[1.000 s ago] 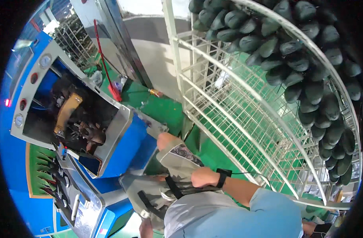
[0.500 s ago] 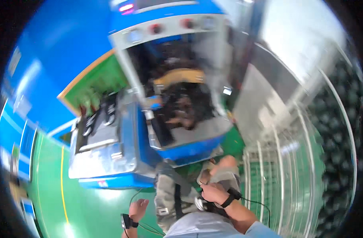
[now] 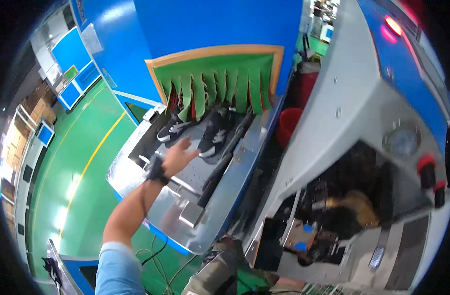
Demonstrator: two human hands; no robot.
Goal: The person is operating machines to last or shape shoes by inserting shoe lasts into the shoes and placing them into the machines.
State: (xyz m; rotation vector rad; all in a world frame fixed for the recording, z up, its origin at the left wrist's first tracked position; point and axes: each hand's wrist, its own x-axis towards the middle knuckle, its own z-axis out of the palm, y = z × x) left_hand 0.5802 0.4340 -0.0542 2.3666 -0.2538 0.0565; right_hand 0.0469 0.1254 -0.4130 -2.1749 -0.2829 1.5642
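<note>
My left hand (image 3: 178,158) reaches over a metal tray at the end of a conveyor, fingers spread and nothing in them. A dark strap is around its wrist. Just beyond the fingertips lies a black sneaker (image 3: 215,132) with white and grey trim, toe toward me. Left of it is a second black sneaker (image 3: 174,127) with a pale toe. The heel ends of both lie near the green strip curtain (image 3: 212,81). At the lower edge a bit of skin shows beside my trousers; I cannot tell if it is my right hand.
A blue and grey press machine (image 3: 328,147) with red knobs and a dark opening stands close on the right. A red bin (image 3: 287,125) is wedged between it and the conveyor (image 3: 237,196). Cables (image 3: 158,253) trail on the green floor below.
My view has swung left from the press to the conveyor. My left hand has gone from low beside my lap to over the conveyor near the sneakers. My right hand has dropped from clear view.
</note>
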